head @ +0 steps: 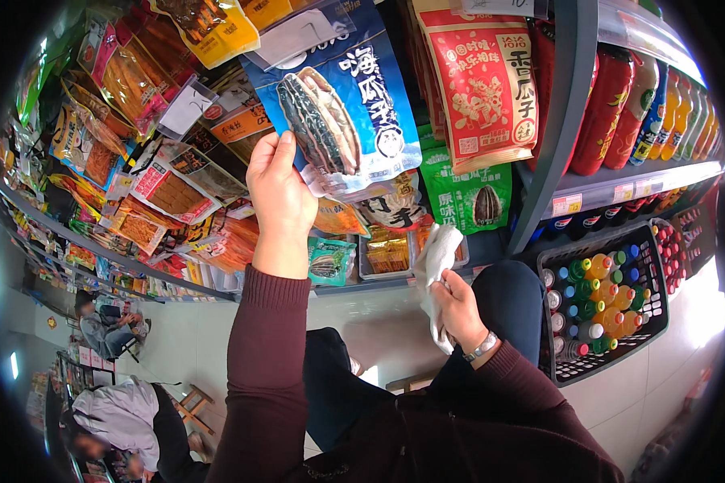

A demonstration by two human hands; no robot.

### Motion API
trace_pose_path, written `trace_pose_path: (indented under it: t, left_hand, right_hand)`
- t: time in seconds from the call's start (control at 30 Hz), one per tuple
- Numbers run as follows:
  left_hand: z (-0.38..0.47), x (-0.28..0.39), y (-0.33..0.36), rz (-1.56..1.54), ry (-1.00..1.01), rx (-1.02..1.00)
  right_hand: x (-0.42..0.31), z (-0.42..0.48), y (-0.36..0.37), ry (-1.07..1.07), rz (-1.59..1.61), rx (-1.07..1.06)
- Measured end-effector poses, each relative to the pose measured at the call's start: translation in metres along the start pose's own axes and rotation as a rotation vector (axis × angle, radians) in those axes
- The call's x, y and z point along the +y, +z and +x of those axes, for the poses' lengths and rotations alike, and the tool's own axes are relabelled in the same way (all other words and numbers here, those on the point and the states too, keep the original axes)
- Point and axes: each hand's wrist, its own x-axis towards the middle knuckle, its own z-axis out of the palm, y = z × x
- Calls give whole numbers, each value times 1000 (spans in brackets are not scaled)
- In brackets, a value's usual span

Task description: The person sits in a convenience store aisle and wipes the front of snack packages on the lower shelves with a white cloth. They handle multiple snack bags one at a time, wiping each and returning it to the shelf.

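My left hand [283, 186] grips the lower left edge of a blue bag of sunflower seeds [377, 102], thumb on its front. The bag hangs among other snacks, and a price tag in a clear holder [305, 36] covers part of its top. In my right hand [459, 308] is a crumpled white cloth [436, 265], held low in front of the shelf. A red bag of seeds [483, 90] hangs to the right of the blue one. Behind and below it shows a green seed bag [468, 190].
Snack packets [175, 181] crowd the left racks. Bottles stand on the right shelf [580, 187]. A black crate [604, 362] of drinks sits on the floor beside my right knee. At lower left, one person [112, 326] sits and another [118, 416] bends near a wooden stool [193, 407].
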Motion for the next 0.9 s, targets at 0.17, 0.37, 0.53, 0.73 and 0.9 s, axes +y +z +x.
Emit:
trace_pose_path:
  t: [0.17,0.37,0.53,0.73,0.9]
  left_hand:
    - [-2,-1,-1,-6,-17,-3]
    - [-13,-2,2,-51,-76,8]
    - [-2,8,3,-29,-11,-1]
    - [-11,1,6,5,-87,47]
    - [1,4,3,24,-56,61]
  right_hand:
    - [-6,-3,3,-67,-46,21]
    - [-1,-3,0,-69,-60,9]
    - [14,3,-4,-91,-78,10]
    - [14,2,-4,-119,-186,29]
    - [7,0,-2,-99,-197,17]
